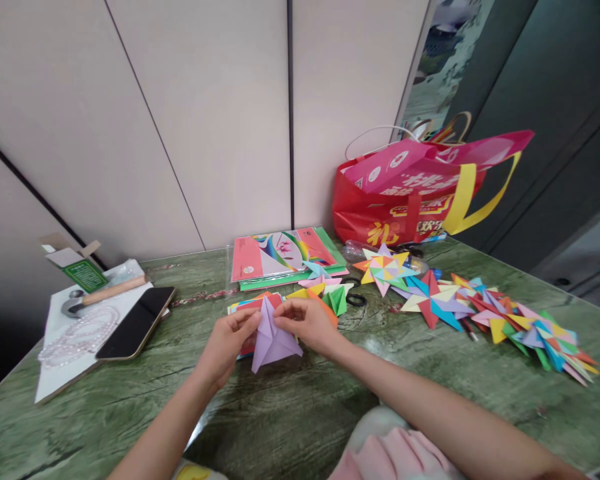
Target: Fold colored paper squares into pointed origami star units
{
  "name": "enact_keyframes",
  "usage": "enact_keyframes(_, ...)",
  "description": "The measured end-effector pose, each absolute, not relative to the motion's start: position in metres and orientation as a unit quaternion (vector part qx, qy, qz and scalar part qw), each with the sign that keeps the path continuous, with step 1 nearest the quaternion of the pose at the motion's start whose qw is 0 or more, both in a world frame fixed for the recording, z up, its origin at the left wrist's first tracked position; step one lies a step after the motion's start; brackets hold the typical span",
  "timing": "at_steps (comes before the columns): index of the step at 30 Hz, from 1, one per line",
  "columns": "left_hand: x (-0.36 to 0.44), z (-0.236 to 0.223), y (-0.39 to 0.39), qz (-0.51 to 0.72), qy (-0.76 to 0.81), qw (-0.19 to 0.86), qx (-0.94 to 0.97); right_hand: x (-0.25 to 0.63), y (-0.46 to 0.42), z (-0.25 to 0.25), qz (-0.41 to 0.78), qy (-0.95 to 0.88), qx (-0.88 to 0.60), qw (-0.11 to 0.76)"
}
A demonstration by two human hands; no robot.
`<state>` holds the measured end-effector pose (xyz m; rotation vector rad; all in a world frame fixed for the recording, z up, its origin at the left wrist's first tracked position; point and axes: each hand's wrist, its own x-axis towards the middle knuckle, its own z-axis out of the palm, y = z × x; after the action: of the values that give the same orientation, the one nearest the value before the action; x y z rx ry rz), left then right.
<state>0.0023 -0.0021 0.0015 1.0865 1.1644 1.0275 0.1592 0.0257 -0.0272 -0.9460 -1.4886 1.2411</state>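
A lilac sheet of origami paper [276, 347], partly folded to a point at the top, is held up between both hands above the table. My left hand [233, 337] pinches its left edge between thumb and fingers. On the other side my right hand [303, 321] pinches it near the upper right edge. Behind the folded paper lies a stack of coloured paper squares [245, 305], partly hidden by my hands. Several small folded pieces, among them a green one [335, 300], lie just beyond my right hand.
Folded paper stars [433, 300] spread along the right. A packet of coloured paper [280, 257] and black-handled scissors [356, 300] lie behind. At left are a phone [136, 325], a hammer [107, 295], bead strings [80, 337] and a small box [83, 270]. A red bag [375, 207] stands at back right.
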Motion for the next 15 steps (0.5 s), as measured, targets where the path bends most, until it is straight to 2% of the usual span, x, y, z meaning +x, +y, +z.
enact_keyframes(6,-0.0017,-0.0045,0.0020,0.474,0.544,0.448,0.528,0.1601,0.0257,-0.0278,0.456,-0.635,-0.410,0.471)
enact_keyframes(15,0.0004,-0.0026,-0.0001,0.465,0.554,0.307,0.619,0.1614,0.0221,-0.0262,0.365,-0.680,-0.424,0.473)
